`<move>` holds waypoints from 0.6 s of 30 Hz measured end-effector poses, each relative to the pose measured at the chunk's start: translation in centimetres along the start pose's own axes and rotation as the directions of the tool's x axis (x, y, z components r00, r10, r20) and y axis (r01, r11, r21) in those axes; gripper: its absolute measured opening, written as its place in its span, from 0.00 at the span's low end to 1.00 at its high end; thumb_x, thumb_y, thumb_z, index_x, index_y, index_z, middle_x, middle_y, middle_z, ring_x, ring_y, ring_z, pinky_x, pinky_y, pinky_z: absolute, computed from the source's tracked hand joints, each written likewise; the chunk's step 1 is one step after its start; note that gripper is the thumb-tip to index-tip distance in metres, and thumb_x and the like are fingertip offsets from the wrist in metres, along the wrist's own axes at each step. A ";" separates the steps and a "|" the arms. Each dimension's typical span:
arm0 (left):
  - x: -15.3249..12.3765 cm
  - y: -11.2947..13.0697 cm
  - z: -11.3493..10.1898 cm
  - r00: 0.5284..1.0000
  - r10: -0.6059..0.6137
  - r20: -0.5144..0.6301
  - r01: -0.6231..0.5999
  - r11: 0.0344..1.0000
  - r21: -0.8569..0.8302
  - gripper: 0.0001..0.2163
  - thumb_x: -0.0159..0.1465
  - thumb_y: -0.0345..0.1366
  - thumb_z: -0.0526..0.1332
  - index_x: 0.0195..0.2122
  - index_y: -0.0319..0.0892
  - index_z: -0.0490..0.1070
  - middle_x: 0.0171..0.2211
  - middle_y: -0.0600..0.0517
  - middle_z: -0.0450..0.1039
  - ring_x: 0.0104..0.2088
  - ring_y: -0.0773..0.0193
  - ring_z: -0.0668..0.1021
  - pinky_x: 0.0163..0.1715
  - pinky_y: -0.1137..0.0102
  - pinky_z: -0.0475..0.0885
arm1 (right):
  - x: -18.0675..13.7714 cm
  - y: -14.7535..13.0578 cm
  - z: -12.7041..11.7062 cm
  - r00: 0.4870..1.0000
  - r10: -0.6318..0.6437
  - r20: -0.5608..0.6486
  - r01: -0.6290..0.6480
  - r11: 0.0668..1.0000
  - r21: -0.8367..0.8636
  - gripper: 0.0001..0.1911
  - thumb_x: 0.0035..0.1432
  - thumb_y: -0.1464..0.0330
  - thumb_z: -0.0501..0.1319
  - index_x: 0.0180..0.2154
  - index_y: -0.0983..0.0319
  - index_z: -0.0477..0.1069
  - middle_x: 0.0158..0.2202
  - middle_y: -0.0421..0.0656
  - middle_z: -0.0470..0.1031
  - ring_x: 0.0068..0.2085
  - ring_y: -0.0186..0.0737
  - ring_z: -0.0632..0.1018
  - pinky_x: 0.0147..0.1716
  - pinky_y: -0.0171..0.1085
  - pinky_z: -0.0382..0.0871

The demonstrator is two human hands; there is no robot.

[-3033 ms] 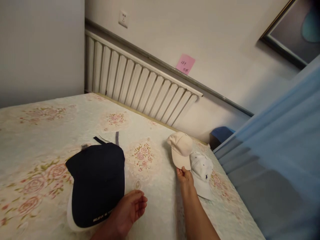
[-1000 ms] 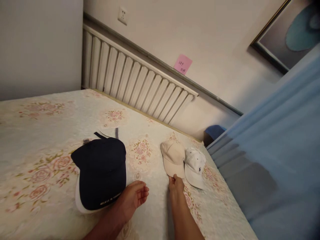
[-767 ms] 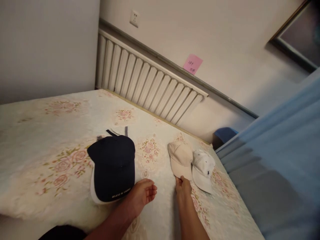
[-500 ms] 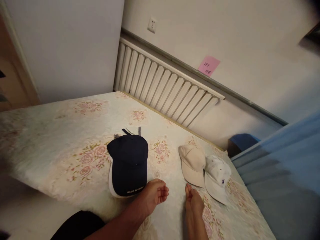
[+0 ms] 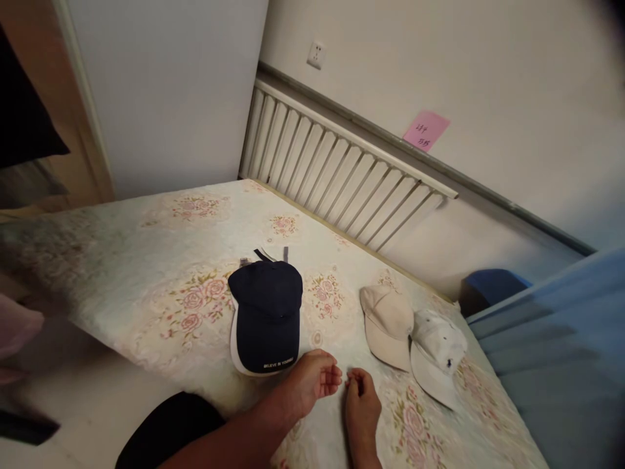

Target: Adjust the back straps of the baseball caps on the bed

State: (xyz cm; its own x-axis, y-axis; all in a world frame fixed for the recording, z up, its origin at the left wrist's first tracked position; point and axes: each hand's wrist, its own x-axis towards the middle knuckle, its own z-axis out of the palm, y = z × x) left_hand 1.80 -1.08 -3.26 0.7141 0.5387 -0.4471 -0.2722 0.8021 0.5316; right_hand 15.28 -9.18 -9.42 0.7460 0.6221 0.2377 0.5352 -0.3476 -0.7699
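Note:
My left hand (image 5: 318, 379) hovers by the brim of a navy baseball cap (image 5: 267, 309), its fingers half curled with a gap at the thumb and nothing in them. Light lettering runs along that brim, and a white edge, seemingly of another cap (image 5: 234, 345), shows underneath. My right hand (image 5: 362, 400) is close beside my left, fingers curled in and empty as far as I can see. To its right lie a beige cap (image 5: 388, 322) and a white cap (image 5: 439, 355) with a small dark logo, side by side, untouched by either hand.
The caps lie on a flowered bedspread (image 5: 195, 241). Behind the bed stands a white radiator (image 5: 336, 169) under a pink note (image 5: 426, 130) on the wall. A blue curtain (image 5: 561, 345) hangs at the right, with a dark blue object (image 5: 491, 286) behind the bed's corner.
My right hand has moved left, away from the beige cap and toward my left hand, its fingers curling in. The view has shifted a little left; the caps lie as before.

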 end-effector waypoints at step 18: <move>0.6 -0.6 -0.4 1.000 -0.007 -0.017 0.007 1.000 -0.004 0.09 0.46 0.31 0.60 0.29 0.41 0.61 0.23 0.52 0.70 0.25 0.69 0.72 0.29 0.73 0.65 | 0.2 0.3 0.3 0.995 -0.083 0.048 0.087 0.993 -0.079 0.13 0.54 0.62 0.51 0.35 0.60 0.71 0.36 0.47 0.77 0.39 0.46 0.76 0.41 0.40 0.66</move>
State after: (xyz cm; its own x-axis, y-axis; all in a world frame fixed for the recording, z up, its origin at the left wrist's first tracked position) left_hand 2.11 -1.16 -4.16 0.7051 0.5372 -0.4629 -0.2698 0.8069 0.5254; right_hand 15.44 -8.96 -9.85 0.6789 0.6820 0.2720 0.6275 -0.3466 -0.6972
